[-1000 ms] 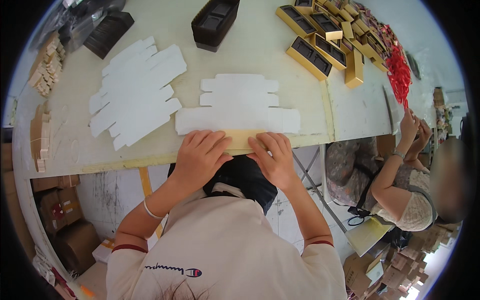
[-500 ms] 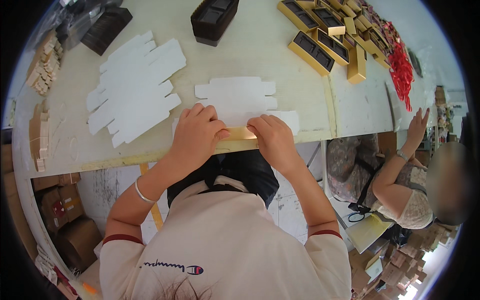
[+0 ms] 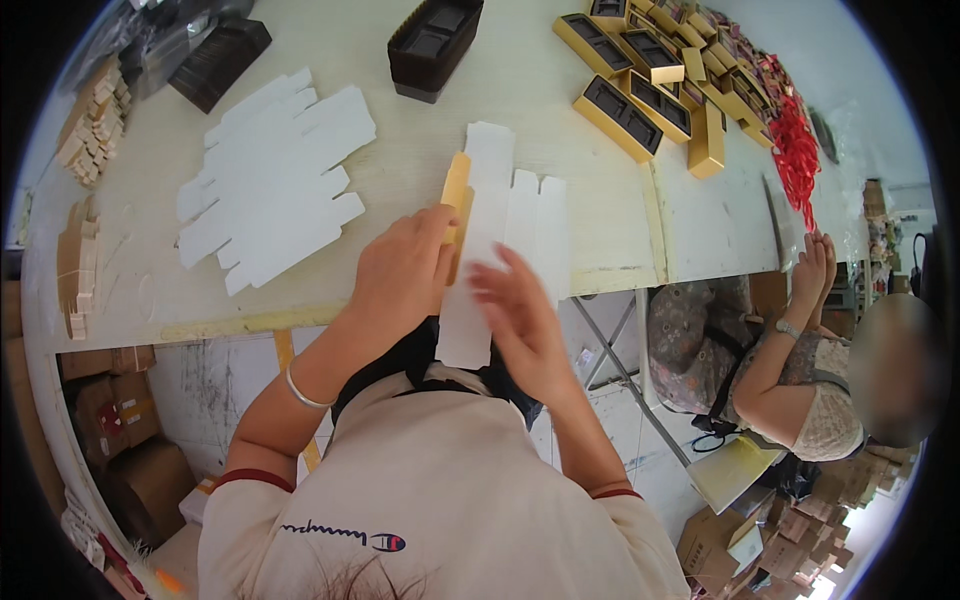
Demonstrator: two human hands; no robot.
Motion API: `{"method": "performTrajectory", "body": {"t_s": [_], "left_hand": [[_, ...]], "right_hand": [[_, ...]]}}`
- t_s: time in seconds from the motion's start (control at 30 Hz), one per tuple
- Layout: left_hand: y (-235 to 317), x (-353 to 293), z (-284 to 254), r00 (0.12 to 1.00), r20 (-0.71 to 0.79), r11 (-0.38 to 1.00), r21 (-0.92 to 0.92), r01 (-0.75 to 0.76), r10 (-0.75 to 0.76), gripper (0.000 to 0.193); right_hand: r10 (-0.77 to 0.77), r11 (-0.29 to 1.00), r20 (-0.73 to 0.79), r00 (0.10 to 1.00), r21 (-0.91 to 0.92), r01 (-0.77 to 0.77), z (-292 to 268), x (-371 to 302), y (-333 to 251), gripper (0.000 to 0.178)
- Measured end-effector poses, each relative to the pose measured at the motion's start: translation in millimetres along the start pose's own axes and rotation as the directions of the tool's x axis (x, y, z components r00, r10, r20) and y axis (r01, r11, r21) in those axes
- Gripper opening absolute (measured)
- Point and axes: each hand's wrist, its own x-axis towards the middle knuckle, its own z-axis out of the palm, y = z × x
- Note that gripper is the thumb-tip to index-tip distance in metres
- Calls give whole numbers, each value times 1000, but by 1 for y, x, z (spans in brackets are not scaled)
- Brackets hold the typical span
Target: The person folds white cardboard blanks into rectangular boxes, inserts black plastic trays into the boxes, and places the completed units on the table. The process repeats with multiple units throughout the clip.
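A flat cardboard box blank point(image 3: 490, 170), white on its upper face, stands turned lengthwise before me and reaches over the table's near edge toward my lap. A folded-up gold flap point(image 3: 456, 185) runs along its left side. My left hand point(image 3: 405, 262) grips that gold flap, with the fingertips partly hidden behind it. Over the lower part of the blank is my right hand point(image 3: 522, 325), its fingers apart and smeared by motion; it holds nothing that I can see. To the left lies a spread pile of white box blanks point(image 3: 280, 170).
Stacked black plastic trays point(image 3: 432, 48) stand at the table's far middle, with more dark trays point(image 3: 220, 62) at the far left. Gold boxes with black inserts point(image 3: 618, 118) are heaped at the far right, by red ribbons point(image 3: 796, 150). A co-worker point(image 3: 790, 370) sits at the right.
The box blank has turned from lying crosswise to lengthwise. My left hand has kept hold at the gold side; my right hand has let go of the gold edge and opened.
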Motion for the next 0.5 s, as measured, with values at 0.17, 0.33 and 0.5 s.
{"method": "performTrajectory", "body": {"t_s": [0.17,0.33,0.5], "left_hand": [[-6,19,-22,977,210,997,70,26,-40,34],[-23,36,-12,952,197,971,8,-239,233,34],[-21,35,-16,906,260,938,7,-347,334,20]], "right_hand": [[-278,435,302,912,-807,400,-60,-21,-5,46],[-352,344,403,845,-783,517,-59,-11,17,25],[-284,577,212,935,-741,343,-28,21,10,19]]}}
